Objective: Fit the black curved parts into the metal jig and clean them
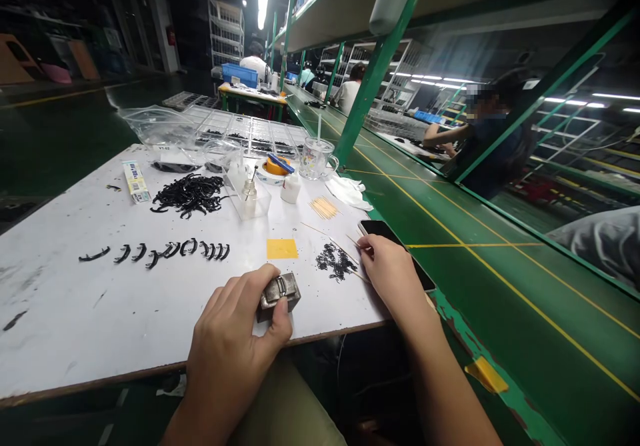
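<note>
Metal block (280,305) at near edge of white table (145,319), left of centre between the two hands, head view. Left hand (237,329) clamps it: fingers wrapped over its left and far sides, thumb against the near side. Small arched dark piece (282,287) on the block's upper face; cannot tell whether separate from it.

Right hand (387,269), to the right, pinches a thin stick (352,240) between thumb and fingertips. Stick points left and far, over the right side of a scatter of tiny black bits (336,262). Black phone (387,231) lies partly under this hand.

Yellow square (282,249) lies just beyond the block. Loose row of curved black parts (173,251) runs to the left; larger heap of black parts (189,194) beyond that row.

Farther off, left to right: open clear box (260,207) with a small bottle in it, white squeeze bottle (291,190), fan of wooden picks (324,207), white cloth (349,193). Behind these: orange tape roll (275,167) and glass mug (315,161) with a straw. Co-worker (493,139) sits far right, across the green conveyor (480,259).
</note>
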Demonstrator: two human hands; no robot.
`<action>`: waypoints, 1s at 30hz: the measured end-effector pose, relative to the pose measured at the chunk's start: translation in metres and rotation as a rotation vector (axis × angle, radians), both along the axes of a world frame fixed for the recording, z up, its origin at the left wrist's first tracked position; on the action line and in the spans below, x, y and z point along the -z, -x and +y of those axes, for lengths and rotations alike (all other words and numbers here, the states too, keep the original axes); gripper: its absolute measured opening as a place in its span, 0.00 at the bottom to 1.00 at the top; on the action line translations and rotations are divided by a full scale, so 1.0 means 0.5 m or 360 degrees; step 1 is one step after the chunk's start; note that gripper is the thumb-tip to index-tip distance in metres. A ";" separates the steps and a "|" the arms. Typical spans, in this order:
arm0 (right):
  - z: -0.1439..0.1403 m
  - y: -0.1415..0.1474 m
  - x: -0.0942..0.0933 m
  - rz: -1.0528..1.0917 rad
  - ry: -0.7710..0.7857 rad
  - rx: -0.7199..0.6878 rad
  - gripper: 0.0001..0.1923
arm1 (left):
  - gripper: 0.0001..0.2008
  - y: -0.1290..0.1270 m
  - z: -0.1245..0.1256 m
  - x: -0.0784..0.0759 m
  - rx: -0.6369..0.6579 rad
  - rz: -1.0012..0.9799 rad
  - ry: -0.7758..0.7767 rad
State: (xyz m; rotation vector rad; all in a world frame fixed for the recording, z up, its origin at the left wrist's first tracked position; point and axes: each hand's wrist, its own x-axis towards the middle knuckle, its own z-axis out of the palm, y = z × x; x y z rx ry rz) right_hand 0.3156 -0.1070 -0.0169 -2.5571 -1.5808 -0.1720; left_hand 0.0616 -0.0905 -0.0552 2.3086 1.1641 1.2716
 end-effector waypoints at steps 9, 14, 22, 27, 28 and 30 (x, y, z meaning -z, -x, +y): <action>0.011 0.001 -0.013 -0.0101 0.0150 -0.0025 0.14 | 0.10 -0.007 -0.010 -0.003 -0.0039 -0.0090 0.0135; 0.019 -0.008 -0.024 -0.0093 0.0216 -0.0095 0.12 | 0.10 -0.007 -0.008 -0.003 -0.0025 -0.0113 0.0124; 0.013 -0.017 -0.024 0.0055 0.0001 -0.0099 0.10 | 0.10 -0.007 -0.008 -0.003 -0.0033 -0.0104 0.0117; 0.001 -0.014 -0.034 0.0202 -0.0256 -0.0132 0.06 | 0.10 -0.007 -0.008 -0.002 -0.0022 -0.0103 0.0105; -0.003 -0.011 -0.037 0.0228 -0.0286 -0.0146 0.05 | 0.10 -0.008 -0.008 -0.002 -0.0024 -0.0101 0.0103; -0.012 -0.003 -0.040 0.0375 -0.0376 -0.0214 0.04 | 0.10 -0.008 -0.007 -0.002 -0.0030 -0.0098 0.0098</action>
